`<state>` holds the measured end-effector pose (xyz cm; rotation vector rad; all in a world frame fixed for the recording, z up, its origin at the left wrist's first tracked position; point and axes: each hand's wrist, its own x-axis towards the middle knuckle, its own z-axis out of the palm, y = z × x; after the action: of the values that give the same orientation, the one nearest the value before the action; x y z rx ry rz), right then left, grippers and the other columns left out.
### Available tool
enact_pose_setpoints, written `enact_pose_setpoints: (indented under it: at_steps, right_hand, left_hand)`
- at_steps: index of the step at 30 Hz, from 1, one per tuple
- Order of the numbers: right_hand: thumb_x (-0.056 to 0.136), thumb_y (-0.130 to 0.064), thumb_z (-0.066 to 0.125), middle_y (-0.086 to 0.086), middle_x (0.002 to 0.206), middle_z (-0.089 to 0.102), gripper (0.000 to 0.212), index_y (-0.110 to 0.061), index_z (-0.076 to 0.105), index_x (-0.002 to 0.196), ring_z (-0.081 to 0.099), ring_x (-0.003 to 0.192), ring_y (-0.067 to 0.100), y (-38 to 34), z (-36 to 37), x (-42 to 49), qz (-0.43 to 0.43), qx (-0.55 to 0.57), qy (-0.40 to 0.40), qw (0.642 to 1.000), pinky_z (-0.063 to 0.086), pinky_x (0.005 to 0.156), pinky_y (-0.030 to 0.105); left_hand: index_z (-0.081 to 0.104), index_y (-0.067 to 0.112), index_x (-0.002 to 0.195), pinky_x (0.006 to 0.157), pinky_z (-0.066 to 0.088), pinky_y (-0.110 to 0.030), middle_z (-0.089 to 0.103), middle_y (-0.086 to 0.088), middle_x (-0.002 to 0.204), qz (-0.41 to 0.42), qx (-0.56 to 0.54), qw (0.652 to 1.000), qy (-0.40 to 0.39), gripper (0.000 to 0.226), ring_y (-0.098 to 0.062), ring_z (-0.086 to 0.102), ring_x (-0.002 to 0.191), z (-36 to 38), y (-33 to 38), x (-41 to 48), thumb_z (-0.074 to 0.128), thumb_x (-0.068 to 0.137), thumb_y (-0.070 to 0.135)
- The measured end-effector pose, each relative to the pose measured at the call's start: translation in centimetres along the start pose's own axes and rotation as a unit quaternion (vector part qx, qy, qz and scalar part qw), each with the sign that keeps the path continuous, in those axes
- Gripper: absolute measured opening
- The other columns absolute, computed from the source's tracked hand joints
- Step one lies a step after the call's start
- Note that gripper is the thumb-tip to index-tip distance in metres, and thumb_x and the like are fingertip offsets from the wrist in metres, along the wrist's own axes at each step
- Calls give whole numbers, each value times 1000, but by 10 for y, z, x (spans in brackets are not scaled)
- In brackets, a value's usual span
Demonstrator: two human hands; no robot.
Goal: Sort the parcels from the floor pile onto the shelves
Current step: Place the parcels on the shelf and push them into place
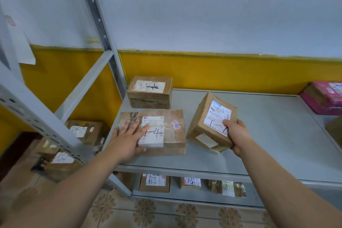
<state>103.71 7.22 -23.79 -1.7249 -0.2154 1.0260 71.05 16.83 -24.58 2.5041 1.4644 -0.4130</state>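
**Two hands at the upper shelf, one parcel in grip**

- Left hand (127, 139): fingers straight and spread, palm flat on top of the 1-4 parcel (174, 135). It presses and does not grasp.
- The 1-4 parcel lies flat under that hand at the front of the grey shelf (259, 135). Its label faces up. Its long axis runs left to right along the shelf's front edge.
- Right hand (234, 135): wrapped round the near corner of the 1-7 parcel (205, 116), thumb on the label, fingers underneath.
- The 1-7 parcel is tilted, with the label face turned up toward the camera. Its length runs roughly away from the person toward the wall. Its lower left edge sits at the shelf; contact cannot be told.
- The two parcels sit just beside each other, with a narrow gap between the hands.
- Beyond the left hand, near the wall: one more brown parcel (150, 91), flat with its label up.
- Count on this shelf: three brown parcels, plus one pink parcel (325, 98) far right of the right hand.
- Below the hands, on the lower shelf (185, 196): three labelled parcels in a row.
- Left of the left hand, behind the rack upright (55, 124): at least two labelled boxes, blurred.
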Motion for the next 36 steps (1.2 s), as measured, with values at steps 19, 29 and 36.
enact_pose_setpoints:
  at_steps: [19, 29, 36]
  right_hand:
    - [97, -44, 52, 2, 166, -3, 67, -32, 23, 156, 3, 152, 23, 39, 19, -18, -186, -413, -1, 891, 16, 120, 42]
    - [101, -57, 32, -3, 167, -4, 63, -36, 15, 157, -12, 152, 18, 44, 32, -29, -233, -626, -71, 741, -10, 121, 43]
    - [101, -47, 29, 3, 166, 9, 59, -30, 19, 157, 3, 152, 23, -6, 78, 30, -227, -612, -33, 757, 2, 121, 45]
  left_hand:
    - [-4, 44, 151, 114, -7, -62, -16, 6, 162, -41, 6, 999, -8, 91, -27, -21, 147, -8, -8, 4, 26, 77, 87]
    - [-7, 38, 153, 116, -2, -63, -18, 4, 161, -26, -37, 999, 10, 82, -26, -19, 147, -16, 12, 32, 17, 86, 78]
    - [4, 38, 153, 114, -2, -62, -7, 5, 163, -75, -76, 993, 41, 79, -23, -9, 149, -26, 16, 67, 25, 88, 76]
